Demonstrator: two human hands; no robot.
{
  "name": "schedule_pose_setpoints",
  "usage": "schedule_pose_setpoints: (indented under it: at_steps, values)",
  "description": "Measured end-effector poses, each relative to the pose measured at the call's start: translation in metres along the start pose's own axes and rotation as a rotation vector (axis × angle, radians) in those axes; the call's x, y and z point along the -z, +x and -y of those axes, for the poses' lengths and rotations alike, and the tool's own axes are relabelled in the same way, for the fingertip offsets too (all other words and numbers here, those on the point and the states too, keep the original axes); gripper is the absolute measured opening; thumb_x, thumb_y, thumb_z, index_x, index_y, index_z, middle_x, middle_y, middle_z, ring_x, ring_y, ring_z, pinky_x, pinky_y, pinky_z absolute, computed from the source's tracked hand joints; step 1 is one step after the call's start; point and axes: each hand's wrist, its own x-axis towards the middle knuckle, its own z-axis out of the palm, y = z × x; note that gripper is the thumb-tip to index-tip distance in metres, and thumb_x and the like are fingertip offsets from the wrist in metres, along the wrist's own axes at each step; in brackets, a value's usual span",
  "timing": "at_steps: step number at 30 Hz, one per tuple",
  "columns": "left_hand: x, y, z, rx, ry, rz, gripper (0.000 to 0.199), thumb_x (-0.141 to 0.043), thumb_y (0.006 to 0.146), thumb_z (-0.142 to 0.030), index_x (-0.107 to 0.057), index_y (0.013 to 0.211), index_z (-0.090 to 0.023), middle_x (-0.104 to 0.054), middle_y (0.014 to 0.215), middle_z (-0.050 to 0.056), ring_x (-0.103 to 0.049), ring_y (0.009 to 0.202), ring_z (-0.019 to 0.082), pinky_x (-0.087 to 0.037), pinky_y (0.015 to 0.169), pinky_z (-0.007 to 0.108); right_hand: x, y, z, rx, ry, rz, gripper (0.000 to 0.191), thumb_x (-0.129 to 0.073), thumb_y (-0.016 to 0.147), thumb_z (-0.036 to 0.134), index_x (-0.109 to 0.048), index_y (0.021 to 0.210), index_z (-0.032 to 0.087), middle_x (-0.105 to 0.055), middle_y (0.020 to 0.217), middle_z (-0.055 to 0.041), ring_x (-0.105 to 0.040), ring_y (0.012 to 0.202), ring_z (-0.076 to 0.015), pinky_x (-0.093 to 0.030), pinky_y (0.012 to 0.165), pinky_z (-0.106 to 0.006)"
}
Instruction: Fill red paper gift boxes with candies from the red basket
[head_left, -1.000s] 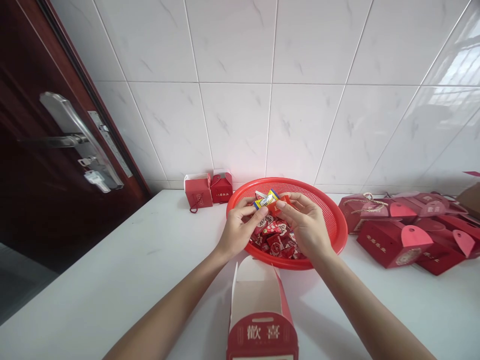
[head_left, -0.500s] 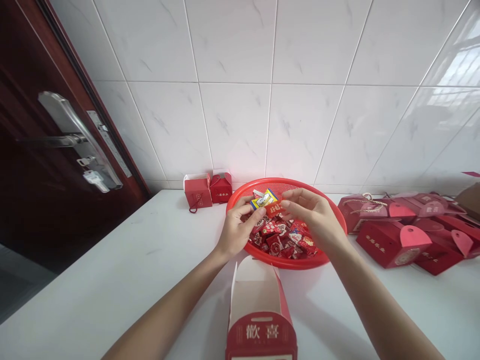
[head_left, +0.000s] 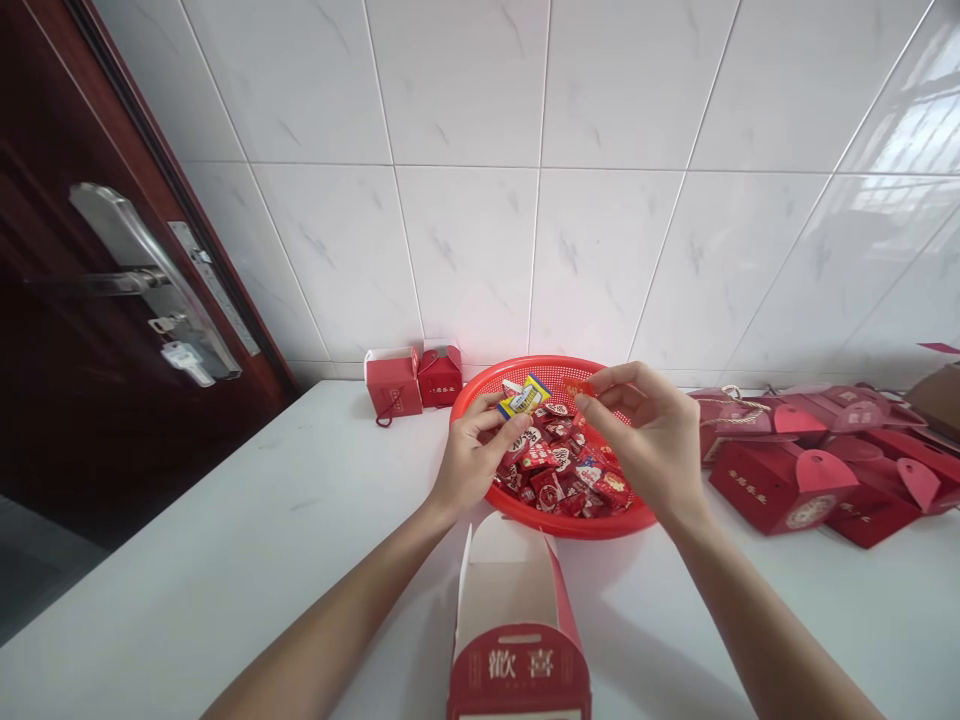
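Observation:
Over the left side of a red plastic basket (head_left: 480, 385), my left hand (head_left: 480, 450) pinches a yellow and blue wrapped candy (head_left: 527, 397) between thumb and fingers. My right hand (head_left: 649, 430) is closed on a small red-orange wrapped candy (head_left: 576, 388) above the basket's right side. Below both hands, the basket holds many wrapped candies (head_left: 562, 465), mostly red and dark red. Close in front of me stands an open red gift box (head_left: 519, 668) with a white inside and large white characters on its near flap.
Two small red boxes (head_left: 394, 385) stand against the tiled wall, left of the basket. Several red gift boxes (head_left: 780, 483) crowd the right of the white table (head_left: 300, 530). A dark red door (head_left: 67, 330) with keys in its lock is at the left.
My right hand has moved right, parting the red-orange candy from the yellow and blue one. My left hand keeps its candy in nearly the same place.

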Motion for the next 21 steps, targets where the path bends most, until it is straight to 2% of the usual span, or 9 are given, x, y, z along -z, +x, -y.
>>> schedule_pose_setpoints:
  at_steps: [1,3,6,8,13,16,18,21]
  values:
    - [0.0,0.0,-0.001,-0.006,0.005,0.011,0.041,-0.073,0.084,-0.052,-0.067,0.058,-0.02,-0.068,0.111,0.007,-0.063,0.11,0.028,-0.05,0.095,0.038,-0.004,-0.003,-0.001,0.118,-0.097,-0.025,0.004,-0.069,0.085,0.022,-0.066,0.083,0.022,-0.069,0.083,-0.0035,-0.065,0.07,-0.0162,-0.057,0.063,-0.03]
    - [0.001,0.0,-0.002,-0.022,0.014,0.033,0.044,-0.071,0.086,-0.054,-0.067,0.058,-0.02,-0.069,0.111,0.008,-0.061,0.117,0.03,-0.049,0.098,0.039,-0.013,-0.01,-0.006,0.315,-0.254,0.007,0.009,-0.062,0.09,0.016,-0.067,0.086,0.023,-0.071,0.098,-0.0071,-0.068,0.078,-0.0176,-0.058,0.065,-0.031]
    - [0.002,-0.001,-0.003,-0.043,0.007,0.052,0.043,-0.067,0.089,-0.056,-0.069,0.065,-0.021,-0.069,0.112,0.009,-0.06,0.121,0.031,-0.049,0.099,0.04,-0.028,-0.019,-0.013,0.434,-0.338,0.142,0.014,-0.057,0.093,0.013,-0.068,0.095,0.023,-0.069,0.117,-0.0104,-0.071,0.083,-0.0182,-0.057,0.06,-0.028]
    - [0.003,0.0,-0.003,-0.053,0.0,0.061,0.043,-0.065,0.09,-0.057,-0.068,0.065,-0.021,-0.07,0.109,0.009,-0.061,0.12,0.031,-0.049,0.099,0.041,-0.032,-0.021,-0.016,0.438,-0.315,0.182,0.016,-0.054,0.096,0.013,-0.067,0.1,0.023,-0.07,0.117,-0.0099,-0.072,0.085,-0.0182,-0.058,0.061,-0.028]
    - [0.003,0.0,-0.004,-0.068,-0.004,0.08,0.045,-0.065,0.09,-0.055,-0.063,0.061,-0.021,-0.069,0.108,0.009,-0.059,0.121,0.031,-0.047,0.102,0.041,-0.028,-0.018,-0.016,0.424,-0.223,0.132,0.019,-0.052,0.098,0.01,-0.064,0.101,0.025,-0.075,0.102,-0.0056,-0.074,0.096,-0.0199,-0.061,0.077,-0.031]
    - [0.003,0.0,-0.004,-0.049,-0.028,0.082,0.045,-0.064,0.091,-0.052,-0.062,0.059,-0.02,-0.069,0.11,0.01,-0.058,0.122,0.031,-0.046,0.101,0.039,-0.027,-0.017,-0.018,0.415,-0.234,0.135,0.019,-0.055,0.096,0.01,-0.065,0.1,0.026,-0.076,0.101,-0.0045,-0.074,0.096,-0.02,-0.062,0.078,-0.032]
    - [0.003,0.0,-0.003,-0.033,-0.051,0.086,0.041,-0.063,0.091,-0.049,-0.063,0.061,-0.02,-0.068,0.112,0.009,-0.058,0.121,0.03,-0.046,0.101,0.038,-0.028,-0.018,-0.02,0.405,-0.257,0.121,0.017,-0.056,0.096,0.013,-0.066,0.1,0.026,-0.075,0.105,-0.005,-0.074,0.094,-0.0199,-0.062,0.077,-0.032]
    - [0.003,0.0,-0.003,-0.017,-0.054,0.08,0.036,-0.062,0.09,-0.044,-0.064,0.063,-0.021,-0.068,0.113,0.008,-0.057,0.122,0.029,-0.044,0.103,0.037,-0.028,-0.019,-0.022,0.347,-0.296,0.086,0.015,-0.06,0.095,0.018,-0.068,0.105,0.025,-0.069,0.126,-0.0095,-0.074,0.094,-0.0214,-0.062,0.076,-0.034]
